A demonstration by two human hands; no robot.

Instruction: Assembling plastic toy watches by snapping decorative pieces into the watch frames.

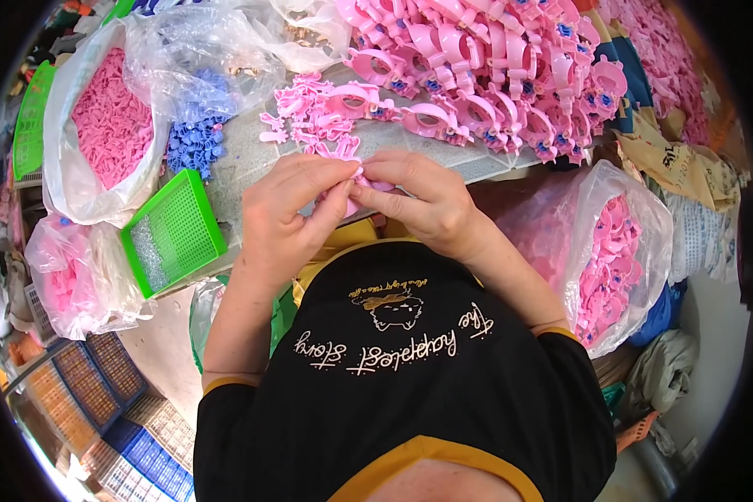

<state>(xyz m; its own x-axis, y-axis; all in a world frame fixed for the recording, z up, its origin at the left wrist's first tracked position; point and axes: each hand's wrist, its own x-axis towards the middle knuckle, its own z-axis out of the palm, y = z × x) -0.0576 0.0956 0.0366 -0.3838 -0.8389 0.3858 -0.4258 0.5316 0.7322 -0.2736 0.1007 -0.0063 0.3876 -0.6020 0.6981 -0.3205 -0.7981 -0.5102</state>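
Note:
My left hand [289,197] and my right hand [422,197] meet at the table's near edge, fingertips pinched together on a pink plastic ring-shaped part [349,207]. The fingers hide much of this part, so its exact shape and what joins to it cannot be made out. Just beyond the fingertips lie loose small pink plastic pieces [305,100], some with ear-like prongs. A large heap of pink ring-shaped plastic parts [477,75], with blue bits attached, covers the table's far right.
Left on the table [247,155] are small blue pieces [199,138], a white bag of pink pieces [113,117] and a green tray [213,226] with tiny clear pieces. An open plastic bag of pink parts [607,268] stands at my right. Crates [92,376] sit lower left.

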